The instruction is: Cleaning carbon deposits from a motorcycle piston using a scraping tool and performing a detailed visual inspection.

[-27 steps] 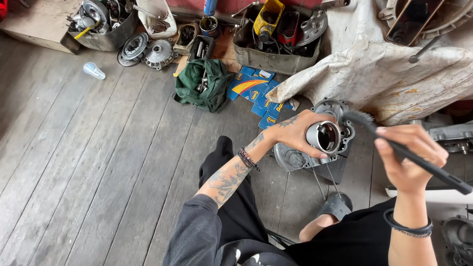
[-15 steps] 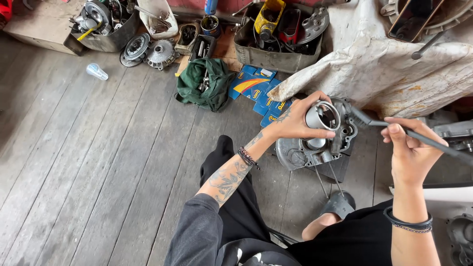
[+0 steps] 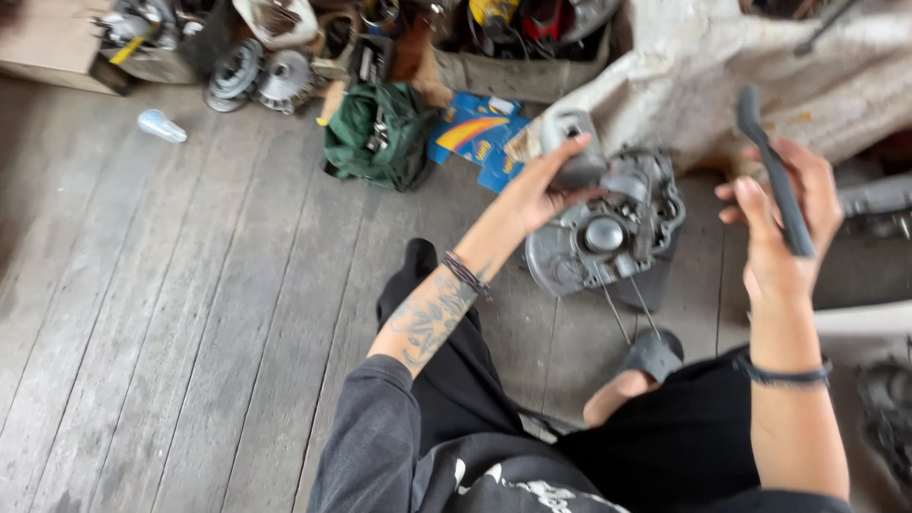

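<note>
My left hand [image 3: 537, 190] grips a grey metal cylinder part [image 3: 573, 150], held just above a grey engine casing [image 3: 608, 233] that stands on the plank floor between my legs. My right hand [image 3: 784, 223] is closed around a dark grey tool handle [image 3: 774, 171] that points upward, raised to the right of the casing and apart from it. Two thin wires run down from the casing toward my sandalled foot [image 3: 651, 353].
A green bag [image 3: 380, 133] and blue printed cards [image 3: 480, 138] lie on the floor beyond the casing. Round metal parts [image 3: 261, 76], boxes of parts and a clear plastic cup [image 3: 160, 124] sit at the far left. A dirty white cloth [image 3: 722, 76] covers something at the right.
My left hand has lifted the cylinder part up and away from the casing. My right hand has swung the tool from pointing sideways to upright. The view has shifted down and left.
</note>
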